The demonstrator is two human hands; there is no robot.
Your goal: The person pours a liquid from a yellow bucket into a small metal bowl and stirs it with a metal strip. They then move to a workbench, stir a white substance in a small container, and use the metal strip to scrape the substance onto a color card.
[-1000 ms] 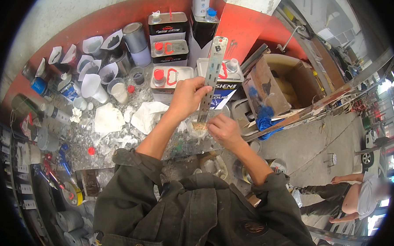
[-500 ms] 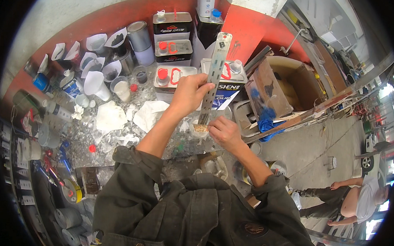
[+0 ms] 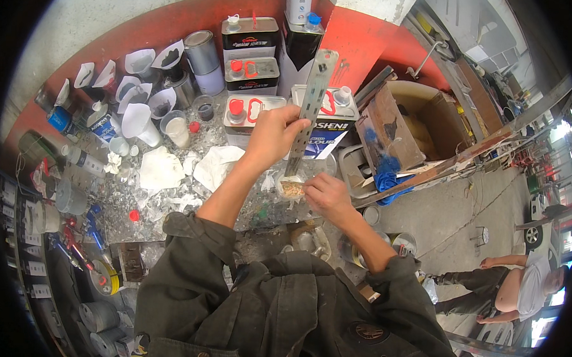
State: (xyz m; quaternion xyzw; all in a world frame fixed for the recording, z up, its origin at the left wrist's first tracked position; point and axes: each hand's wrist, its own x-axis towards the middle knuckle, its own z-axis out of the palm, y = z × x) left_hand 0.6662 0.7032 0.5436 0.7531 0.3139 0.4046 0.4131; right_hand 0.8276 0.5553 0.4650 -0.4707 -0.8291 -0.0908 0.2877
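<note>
**Entry: strip and cup, held at the table's edge**

Left hand (image 3: pixel 273 139): closing thumb and fingers around a metal strip (image 3: pixel 313 97). Strip: leaning rightward at its top, its foot meeting the far rim of a cup (image 3: pixel 289 196) of tan, grainy matter near the table's front edge (image 3: pixel 253 206). Right hand (image 3: pixel 327 195): bunching its fingers, seemingly pinching the cup's right side. Handling, as judged: keeping cup steady, strip unhurried. Since the earlier frame: strip tilting further, contents showing more.

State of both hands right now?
Left hand: closed, holding the slotted metal strip.
Right hand: closed, apparently pinching the small cup at its rim.
</note>
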